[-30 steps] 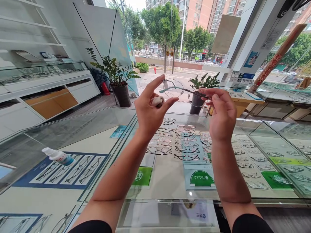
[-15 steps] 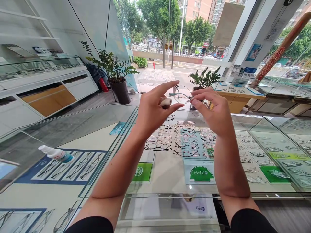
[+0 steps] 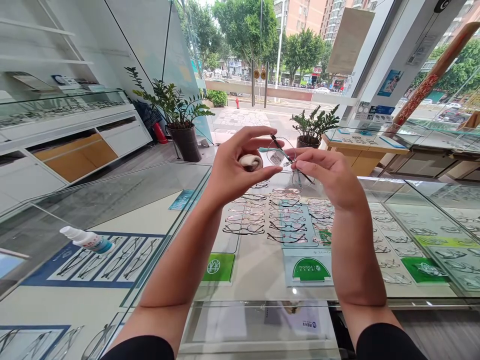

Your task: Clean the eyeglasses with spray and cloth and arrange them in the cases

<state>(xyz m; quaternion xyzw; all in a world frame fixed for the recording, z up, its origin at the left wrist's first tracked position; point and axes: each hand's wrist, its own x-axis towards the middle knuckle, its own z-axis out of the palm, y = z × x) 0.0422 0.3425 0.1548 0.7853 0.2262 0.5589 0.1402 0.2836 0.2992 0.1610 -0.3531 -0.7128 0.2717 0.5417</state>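
Observation:
Raised above the glass counter, my right hand (image 3: 333,177) pinches a pair of thin-rimmed eyeglasses (image 3: 281,145) between thumb and fingers. A dark temple crosses the frame diagonally, and a small printed white label (image 3: 276,158) shows at one lens. My left hand (image 3: 230,167) keeps a rolled whitish cloth (image 3: 250,162) in its curled fingers. Its index finger and thumb are spread on either side of the near lens; whether they touch the glasses I cannot tell. Part of the frame is hidden behind the right fingers.
Below, the glass display counter (image 3: 258,272) holds rows of spectacles (image 3: 287,225) and green brand cards (image 3: 311,270). A white spray bottle (image 3: 88,240) stands on the glass at left. Potted plants (image 3: 183,140) are beyond the counter, near the glass door.
The eyeglasses have turned in my right hand, so a dark temple and the label now show. My right hand has dropped slightly, and the left has tilted, showing more of the cloth.

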